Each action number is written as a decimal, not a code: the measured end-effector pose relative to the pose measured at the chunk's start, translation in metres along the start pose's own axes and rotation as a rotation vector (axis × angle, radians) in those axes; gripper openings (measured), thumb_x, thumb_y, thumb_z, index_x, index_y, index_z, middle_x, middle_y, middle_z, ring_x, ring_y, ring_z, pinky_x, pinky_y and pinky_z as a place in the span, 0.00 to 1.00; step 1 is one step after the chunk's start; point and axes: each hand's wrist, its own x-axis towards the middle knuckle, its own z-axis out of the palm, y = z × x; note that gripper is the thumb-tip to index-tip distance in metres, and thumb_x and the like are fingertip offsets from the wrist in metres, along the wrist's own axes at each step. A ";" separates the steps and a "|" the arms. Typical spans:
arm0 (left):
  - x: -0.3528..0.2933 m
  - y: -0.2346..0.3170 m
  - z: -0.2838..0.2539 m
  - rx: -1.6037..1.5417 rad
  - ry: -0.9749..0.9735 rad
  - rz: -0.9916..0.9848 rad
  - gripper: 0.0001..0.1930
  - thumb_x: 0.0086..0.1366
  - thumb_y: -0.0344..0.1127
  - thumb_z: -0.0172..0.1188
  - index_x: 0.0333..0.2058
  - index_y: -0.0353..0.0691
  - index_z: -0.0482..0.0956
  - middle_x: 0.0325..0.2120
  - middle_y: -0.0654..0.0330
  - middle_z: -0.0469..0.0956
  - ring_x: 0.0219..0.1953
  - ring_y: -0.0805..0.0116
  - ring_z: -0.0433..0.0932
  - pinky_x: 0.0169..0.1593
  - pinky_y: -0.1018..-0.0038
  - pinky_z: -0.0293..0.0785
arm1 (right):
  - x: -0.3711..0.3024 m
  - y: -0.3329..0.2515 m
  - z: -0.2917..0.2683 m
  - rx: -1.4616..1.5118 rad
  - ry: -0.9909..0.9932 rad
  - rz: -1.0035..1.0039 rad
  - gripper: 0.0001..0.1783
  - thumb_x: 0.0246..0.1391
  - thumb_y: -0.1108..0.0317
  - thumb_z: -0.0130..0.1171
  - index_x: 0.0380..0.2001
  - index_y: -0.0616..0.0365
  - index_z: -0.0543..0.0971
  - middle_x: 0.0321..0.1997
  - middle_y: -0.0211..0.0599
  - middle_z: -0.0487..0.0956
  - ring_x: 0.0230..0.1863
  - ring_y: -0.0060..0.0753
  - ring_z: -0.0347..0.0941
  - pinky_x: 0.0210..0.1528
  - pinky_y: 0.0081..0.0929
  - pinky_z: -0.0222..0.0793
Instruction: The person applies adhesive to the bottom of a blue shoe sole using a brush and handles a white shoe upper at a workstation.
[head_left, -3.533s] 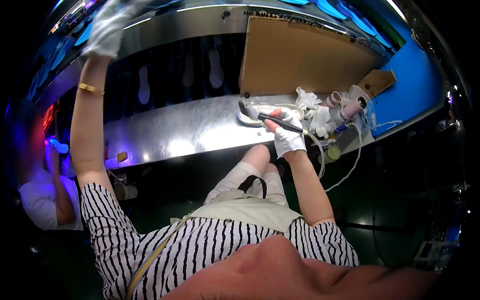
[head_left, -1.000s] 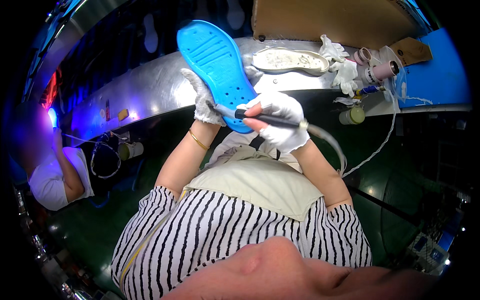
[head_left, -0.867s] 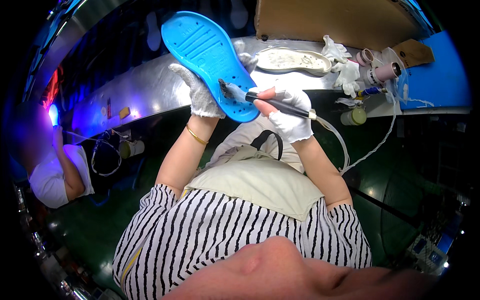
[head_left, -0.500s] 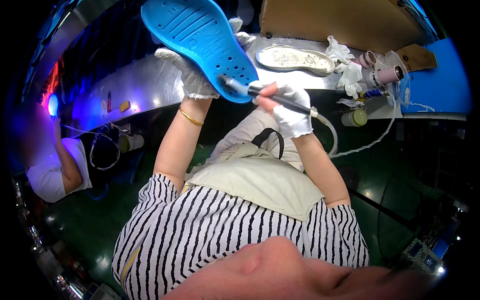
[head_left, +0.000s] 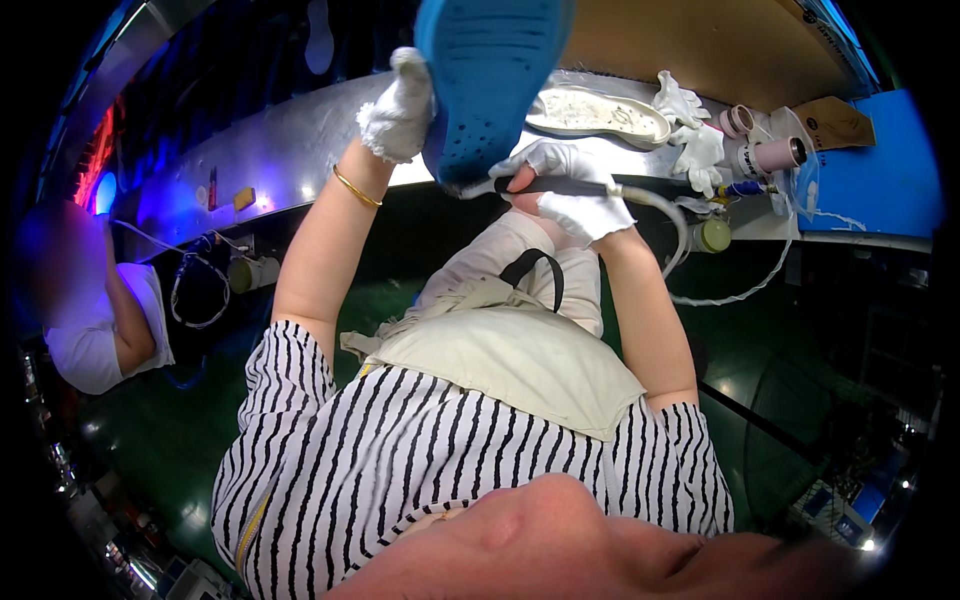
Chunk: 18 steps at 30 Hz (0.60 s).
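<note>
A blue shoe sole [head_left: 490,80] with grooves and small holes is held up over the bench, tilted, its top end cut off by the picture's edge. My left hand [head_left: 400,110], in a white glove, grips it by its left side, the thumb along the edge. My right hand [head_left: 580,212], gloved with some fingertips bare, is closed round a black-handled brush [head_left: 560,186] that has a pale hose at its back end. The bristles meet the sole's lower rim. Behind the right hand a white shoe sole [head_left: 600,115] lies on the bench.
The metal bench [head_left: 285,160] bears white gloves [head_left: 700,150], pink cylinders [head_left: 778,152] and a yellow block [head_left: 243,199]. A cardboard box [head_left: 690,45] stands at the back. Hanging below the bench edge, the hose [head_left: 735,297] loops right. A person [head_left: 95,330] sits at far left.
The blue sole has swung up and right and tilted more steeply, my left hand turning with it. The brush has moved from the sole's holed face to its lower rim.
</note>
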 end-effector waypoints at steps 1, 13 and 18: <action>0.000 0.003 0.001 0.051 -0.021 -0.042 0.58 0.39 0.82 0.45 0.60 0.40 0.57 0.50 0.41 0.67 0.48 0.49 0.73 0.44 0.58 0.77 | 0.001 0.000 -0.002 0.069 -0.012 0.090 0.06 0.40 0.82 0.58 0.26 0.61 0.77 0.33 0.35 0.76 0.33 0.25 0.73 0.39 0.20 0.72; 0.021 0.012 0.007 0.266 0.062 -0.389 0.56 0.42 0.81 0.45 0.59 0.39 0.59 0.48 0.41 0.69 0.45 0.51 0.75 0.42 0.60 0.77 | 0.003 -0.013 0.005 -0.204 -0.053 0.009 0.09 0.36 0.85 0.57 0.24 0.60 0.77 0.31 0.34 0.76 0.34 0.24 0.71 0.36 0.21 0.71; 0.023 0.012 0.003 0.296 0.096 -0.519 0.55 0.43 0.80 0.45 0.59 0.39 0.60 0.48 0.42 0.70 0.44 0.52 0.75 0.42 0.61 0.77 | 0.013 -0.005 -0.001 -0.336 0.098 -0.263 0.07 0.38 0.82 0.58 0.24 0.59 0.77 0.29 0.35 0.75 0.33 0.25 0.71 0.35 0.21 0.69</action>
